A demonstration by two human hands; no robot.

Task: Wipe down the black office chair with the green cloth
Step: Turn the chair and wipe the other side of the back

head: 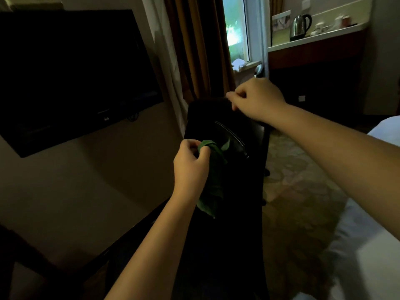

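The black office chair (216,118) stands in the middle of the dim room, its backrest facing me. My right hand (257,99) grips the top edge of the backrest with curled fingers. Lower down, my left hand (190,164) holds the green cloth (213,182) bunched in its fingers against the back of the chair. The loose end of the cloth hangs down below my hand. The chair's lower part is lost in shadow.
A dark television (71,74) hangs on the wall at left above a desk (71,191). Curtains (194,44) and a window (236,29) lie behind the chair. A counter with a kettle (299,27) is at back right. A white bed (372,224) fills the right edge.
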